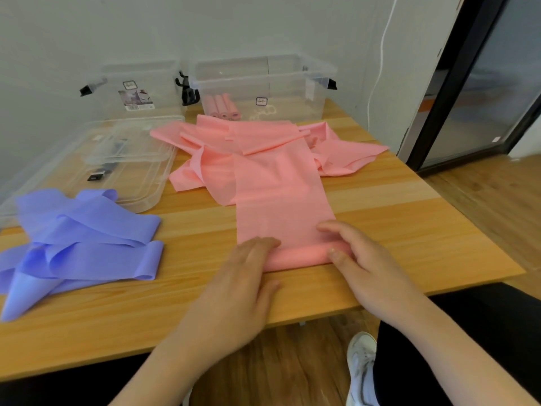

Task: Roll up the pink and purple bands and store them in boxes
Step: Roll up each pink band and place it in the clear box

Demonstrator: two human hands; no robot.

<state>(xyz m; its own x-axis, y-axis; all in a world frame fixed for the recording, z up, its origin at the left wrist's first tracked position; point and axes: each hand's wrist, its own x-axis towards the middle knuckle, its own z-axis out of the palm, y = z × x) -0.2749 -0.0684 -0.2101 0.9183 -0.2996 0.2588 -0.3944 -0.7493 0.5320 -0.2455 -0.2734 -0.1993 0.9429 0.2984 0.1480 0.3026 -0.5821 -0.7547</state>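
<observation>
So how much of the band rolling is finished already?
Done: three pink rolls sit in the right-hand clear box. In hand: the left hand and right hand are rolling the near end of a pink band, with only a small roll made. Left: the rest of it, the other loose pink bands, and all the purple bands, unrolled. The left-hand box looks empty.

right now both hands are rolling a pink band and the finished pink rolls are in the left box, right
Not quite: the head view shows the finished pink rolls in the right box, not the left one. Both the left hand and right hand are on the pink band.
</observation>
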